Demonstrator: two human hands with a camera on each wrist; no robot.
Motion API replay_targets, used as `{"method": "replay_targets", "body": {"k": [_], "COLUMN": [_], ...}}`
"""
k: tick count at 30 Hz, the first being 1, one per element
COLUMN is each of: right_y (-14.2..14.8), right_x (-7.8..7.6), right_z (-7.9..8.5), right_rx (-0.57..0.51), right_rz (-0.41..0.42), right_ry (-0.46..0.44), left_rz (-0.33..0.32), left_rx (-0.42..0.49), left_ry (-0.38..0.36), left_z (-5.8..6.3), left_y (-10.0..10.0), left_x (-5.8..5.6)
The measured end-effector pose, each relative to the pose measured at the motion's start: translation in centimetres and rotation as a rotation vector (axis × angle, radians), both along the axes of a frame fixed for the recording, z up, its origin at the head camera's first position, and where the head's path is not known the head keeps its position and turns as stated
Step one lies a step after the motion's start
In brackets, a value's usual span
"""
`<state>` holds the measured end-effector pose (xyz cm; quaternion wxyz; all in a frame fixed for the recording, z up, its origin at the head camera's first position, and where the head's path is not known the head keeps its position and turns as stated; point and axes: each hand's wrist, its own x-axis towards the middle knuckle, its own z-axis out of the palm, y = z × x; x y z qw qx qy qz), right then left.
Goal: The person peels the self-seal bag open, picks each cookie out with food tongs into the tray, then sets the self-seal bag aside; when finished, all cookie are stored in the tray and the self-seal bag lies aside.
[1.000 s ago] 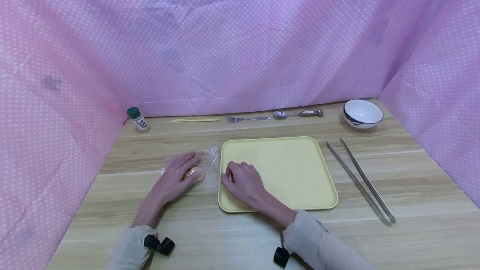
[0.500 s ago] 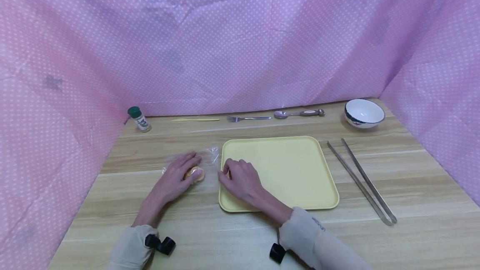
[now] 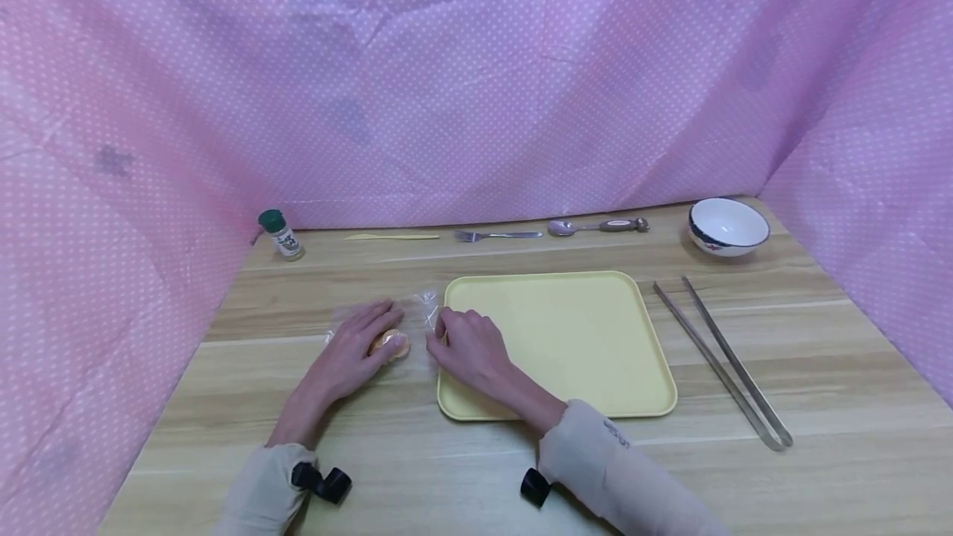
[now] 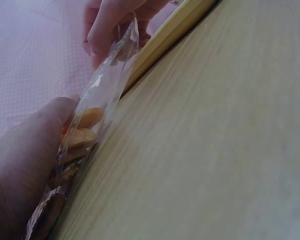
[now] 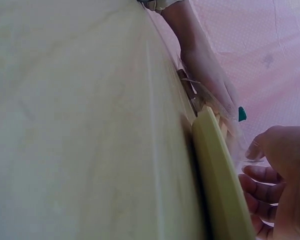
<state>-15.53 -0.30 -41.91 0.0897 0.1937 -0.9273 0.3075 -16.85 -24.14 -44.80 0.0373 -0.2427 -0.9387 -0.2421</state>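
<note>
A clear plastic bag [image 4: 107, 87] lies on the table left of the yellow tray, with several rounded tan-orange pieces [image 4: 85, 135] and a dark brown piece inside. My left hand [image 3: 350, 354] rests over the bag, fingers extended, its thumb lying across a tan piece [image 3: 399, 346]. Part of the contents is hidden under that palm. Reaching over the left rim of the tray [image 3: 573, 346], my right hand [image 3: 471, 350] pinches the bag's near-tray edge between thumb and fingers. In the left wrist view this edge is lifted up toward the right fingertips.
Along the back lie a yellow knife [image 3: 392, 236], a fork [image 3: 499, 236] and a spoon [image 3: 596, 227]. A green-capped seasoning jar [image 3: 283, 236] stands back left, a white bowl [image 3: 728, 226] back right. Metal tongs [image 3: 735, 358] lie right of the tray.
My right hand has shifted left and slightly away from me, from over the tray's left side to its edge by the bag. The left hand has stayed in place on the bag.
</note>
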Motion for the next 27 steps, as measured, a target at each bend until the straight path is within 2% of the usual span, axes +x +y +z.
{"method": "replay_targets", "body": {"k": [5,27], "right_y": [-0.1,1.1], "right_x": [-0.2,-0.3], "right_z": [0.2,0.1], "right_rx": [0.003,-0.051], "right_rz": [0.008,-0.009], "right_ry": [-0.02,-0.007], "left_rz": [-0.006,-0.016], "left_rx": [-0.002,0.007], "left_ry": [-0.001,-0.012], "left_z": [0.0,0.3], "left_y": [0.0,-0.2], "left_x": [-0.1,-0.4]}}
